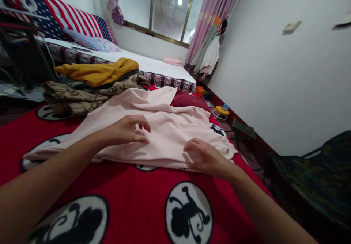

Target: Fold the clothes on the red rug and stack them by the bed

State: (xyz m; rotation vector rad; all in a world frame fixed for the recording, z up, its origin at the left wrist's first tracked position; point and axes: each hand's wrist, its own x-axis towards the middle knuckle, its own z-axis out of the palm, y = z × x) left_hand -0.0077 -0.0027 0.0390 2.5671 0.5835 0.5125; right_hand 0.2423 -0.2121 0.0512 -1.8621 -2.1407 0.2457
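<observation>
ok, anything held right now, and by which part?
Left hand holds nothing: thumb and fingers apart above the pale pink garment. Right hand is by its near edge; can't tell whether it grips.

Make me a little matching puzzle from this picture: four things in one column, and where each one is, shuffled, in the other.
Things:
1. Pale pink garment
2. Mustard-yellow cloth
3. Yellow-topped stool
4. Left hand

Places:
A. On top of the clothes pile
B. At the pink garment, thumb and fingers apart
C. Spread on the red blanket
D. Near the white wall

Pairs: 1-C, 2-A, 3-D, 4-B
</observation>
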